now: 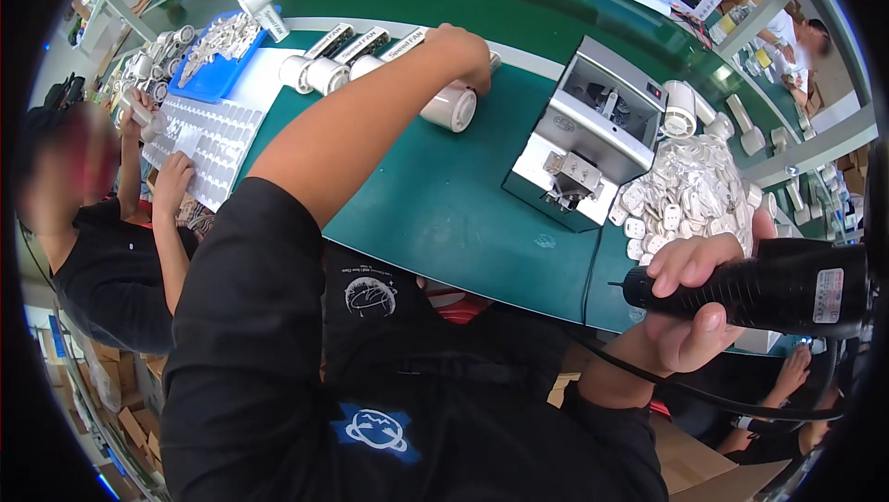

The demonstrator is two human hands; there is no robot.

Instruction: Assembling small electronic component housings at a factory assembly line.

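while reaching far forward over the green table point(444, 215), closed the left hand point(463, 53) from above on a white cylindrical part point(451, 108), fingers curled down over its top; could not tell how firmly, because the fingertips were hidden behind the part. lay on its side, that part, directly under the palm, last in a row of similar white cylinders point(315, 71) stretching away to the left of the hand, probably lined up like this so that each could be picked one after another. further left of the row, a blue tray point(208, 81) with small white pieces, and beyond it a co-worker's hand point(173, 182) on a white sheet of labels point(218, 136).

held the right hand point(690, 303) low and close to the body, wrapped fully around a black electric screwdriver point(750, 284), thumb below, fingers shut over the barrel, the tip pointing left toward the table edge, its black cable point(704, 391) hanging under the wrist; seemingly parked there, out of the way of the other arm. just above this hand, a heap of small white plastic parts point(690, 192), and to its upper left a grey metal screw feeder point(593, 131), both within easy reach.
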